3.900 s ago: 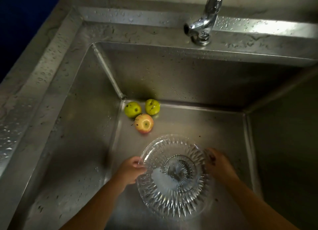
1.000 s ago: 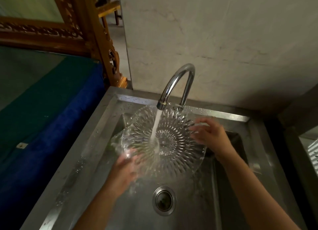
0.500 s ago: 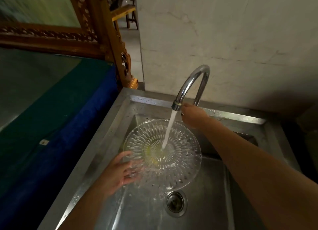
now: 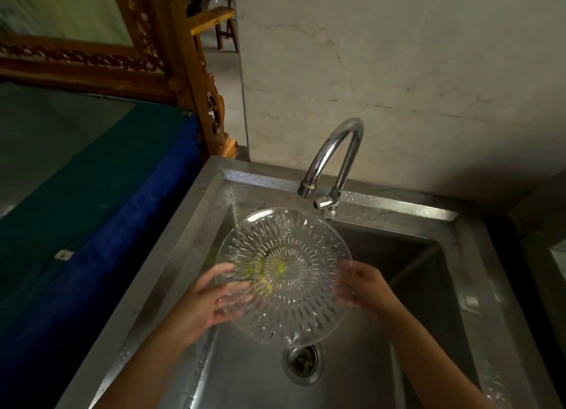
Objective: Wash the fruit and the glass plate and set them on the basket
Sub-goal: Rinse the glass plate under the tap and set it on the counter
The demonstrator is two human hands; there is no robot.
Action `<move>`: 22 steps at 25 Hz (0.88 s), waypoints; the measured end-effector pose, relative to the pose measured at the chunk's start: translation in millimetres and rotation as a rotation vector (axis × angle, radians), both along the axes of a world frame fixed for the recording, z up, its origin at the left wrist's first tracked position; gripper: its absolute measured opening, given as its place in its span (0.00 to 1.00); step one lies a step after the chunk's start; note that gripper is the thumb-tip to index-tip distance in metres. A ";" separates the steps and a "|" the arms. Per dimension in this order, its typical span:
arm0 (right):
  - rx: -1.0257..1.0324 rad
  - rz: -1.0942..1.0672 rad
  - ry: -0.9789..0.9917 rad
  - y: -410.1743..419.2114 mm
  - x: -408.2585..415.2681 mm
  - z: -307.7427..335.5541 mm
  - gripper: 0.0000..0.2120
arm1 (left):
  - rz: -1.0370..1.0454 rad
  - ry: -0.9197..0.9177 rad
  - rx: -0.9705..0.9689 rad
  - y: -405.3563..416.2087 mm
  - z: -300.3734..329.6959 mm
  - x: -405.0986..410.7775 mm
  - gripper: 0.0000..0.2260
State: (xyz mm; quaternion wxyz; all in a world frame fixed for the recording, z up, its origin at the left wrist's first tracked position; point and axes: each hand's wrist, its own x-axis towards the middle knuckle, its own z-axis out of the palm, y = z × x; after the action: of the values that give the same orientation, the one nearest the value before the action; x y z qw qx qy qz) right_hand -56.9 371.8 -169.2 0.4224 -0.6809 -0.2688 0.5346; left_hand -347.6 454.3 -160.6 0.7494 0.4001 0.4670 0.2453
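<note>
I hold a round cut-glass plate (image 4: 284,274) above the steel sink (image 4: 453,225), below the tap's spout. My left hand (image 4: 211,298) grips its left edge, with the fingers showing through the glass. My right hand (image 4: 364,289) holds the right edge. The plate tilts toward me and water drips off its lower rim over the drain (image 4: 302,364). Green-yellow patches of fruit (image 4: 260,271) show blurred through the glass; the fruit is otherwise hidden behind the plate. No water runs from the tap (image 4: 329,163).
A wall stands right behind the tap. Left of the sink lies a blue and green covered surface (image 4: 92,194), with a carved wooden frame (image 4: 171,56) behind it. The sink's wet rim runs along the left and the back. No basket is in view.
The water stream has stopped. My right hand came down from the tap's handle to the plate's right edge. The plate now tilts toward me and drips.
</note>
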 end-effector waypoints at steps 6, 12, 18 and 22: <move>0.207 -0.212 0.115 -17.8 0.9 4.0 0.17 | 0.055 0.050 0.166 9.2 2.0 4.6 0.16; 0.337 -0.284 0.100 -45.5 -0.6 8.0 0.12 | -0.017 0.070 0.262 3.9 11.0 14.7 0.15; 0.338 -0.329 0.171 -72.9 -8.1 8.0 0.13 | -0.094 0.083 0.238 1.7 21.2 18.4 0.16; 0.325 -0.333 0.124 -93.9 -8.0 33.7 0.17 | -0.218 0.087 0.248 -1.9 40.4 22.7 0.19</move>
State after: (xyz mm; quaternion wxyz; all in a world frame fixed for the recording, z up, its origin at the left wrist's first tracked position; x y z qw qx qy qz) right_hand -64.9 277.9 -135.5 0.6245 -0.6047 -0.2091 0.4479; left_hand -324.9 452.4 -120.2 0.6955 0.5481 0.4191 0.2005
